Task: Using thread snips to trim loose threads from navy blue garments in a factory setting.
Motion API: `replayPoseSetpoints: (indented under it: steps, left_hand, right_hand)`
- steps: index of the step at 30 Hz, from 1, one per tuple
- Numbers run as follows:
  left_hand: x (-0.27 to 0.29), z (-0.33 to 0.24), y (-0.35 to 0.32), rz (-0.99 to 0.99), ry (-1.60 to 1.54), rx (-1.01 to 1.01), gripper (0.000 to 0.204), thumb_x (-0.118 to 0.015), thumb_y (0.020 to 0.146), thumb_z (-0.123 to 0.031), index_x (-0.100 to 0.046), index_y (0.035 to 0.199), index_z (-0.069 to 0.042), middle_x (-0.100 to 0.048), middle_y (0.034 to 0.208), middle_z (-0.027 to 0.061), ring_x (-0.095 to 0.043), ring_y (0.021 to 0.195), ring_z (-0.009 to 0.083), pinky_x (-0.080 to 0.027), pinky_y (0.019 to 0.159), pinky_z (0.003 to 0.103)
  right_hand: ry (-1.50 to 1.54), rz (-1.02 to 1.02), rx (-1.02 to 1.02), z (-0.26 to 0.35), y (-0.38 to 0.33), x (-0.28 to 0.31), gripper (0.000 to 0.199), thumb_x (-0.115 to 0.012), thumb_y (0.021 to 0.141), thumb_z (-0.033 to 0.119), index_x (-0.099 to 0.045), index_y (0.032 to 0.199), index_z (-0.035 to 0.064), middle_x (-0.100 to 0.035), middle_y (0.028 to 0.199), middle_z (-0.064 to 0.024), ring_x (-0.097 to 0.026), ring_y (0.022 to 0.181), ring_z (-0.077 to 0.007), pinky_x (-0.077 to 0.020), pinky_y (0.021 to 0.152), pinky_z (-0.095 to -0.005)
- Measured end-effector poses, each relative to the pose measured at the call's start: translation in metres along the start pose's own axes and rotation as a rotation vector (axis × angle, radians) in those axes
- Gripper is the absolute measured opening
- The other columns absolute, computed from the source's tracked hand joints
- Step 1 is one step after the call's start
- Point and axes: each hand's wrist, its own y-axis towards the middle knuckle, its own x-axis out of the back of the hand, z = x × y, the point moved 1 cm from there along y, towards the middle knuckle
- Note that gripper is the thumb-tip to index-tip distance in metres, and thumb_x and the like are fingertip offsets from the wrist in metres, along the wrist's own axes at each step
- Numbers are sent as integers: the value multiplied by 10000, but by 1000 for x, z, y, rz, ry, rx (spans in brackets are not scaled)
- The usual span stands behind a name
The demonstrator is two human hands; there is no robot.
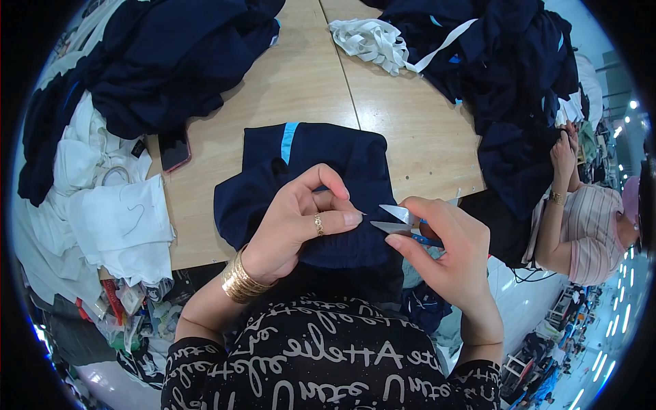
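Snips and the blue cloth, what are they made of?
The snips look like metal: the two pointed blades are pale, smooth and shiny, with a blue handle, probably plastic, in the right hand. The blue cloth looks like soft knit fabric, dull and dark navy; it folds and wrinkles where the left hand pinches it, and has a light blue stripe.

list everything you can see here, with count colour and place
navy garment: 1, dark blue with light blue stripe, table centre
thread snips: 1, silver blades, blue handle, in right hand
dark garment piles: 2, navy, far left and far right
white tape bundle: 1, white, far centre
phone: 1, dark, left of garment
white fabric: 1 pile, left edge
table: 1, light wood
co-worker: 1, striped top, right
left hand: pinching garment
right hand: holding snips
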Motion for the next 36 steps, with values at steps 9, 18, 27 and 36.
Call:
replayPoseSetpoints:
  steps: [9,18,27,36]
  left_hand:
    - [0,1,0,-3,11,-1,228,-656,747,-2,-477,874,-65,-581,806,34,-582,795,96,-473,752,225]
    - [0,2,-3,-2,15,-16,228,-656,748,-2,-476,869,-70,-578,804,27,-576,798,90,-467,751,221]
    - [3,-2,5,-5,33,-33,222,-652,753,-5,-472,866,-69,-582,819,34,-578,816,94,-469,763,231]
    - [0,3,4,11,-5,-4,200,-624,775,10,-464,863,-72,-570,823,20,-570,818,88,-465,767,219]
  right_hand:
    - [0,9,-9,-1,-1,0,281,-716,692,175,-593,913,55,-584,700,-61,-560,557,-211,-418,480,-280]
    - [171,70,-124,-4,-4,-4,290,-705,721,179,-581,938,32,-581,710,-55,-521,527,-163,-415,499,-247]
    - [798,155,-409,-21,4,-13,303,-672,774,167,-545,996,5,-558,827,-6,-438,695,-45,-371,593,-191]
    - [177,-137,189,-14,3,-28,216,-728,647,59,-665,852,91,-501,589,-12,-496,480,-130,-348,417,-227]
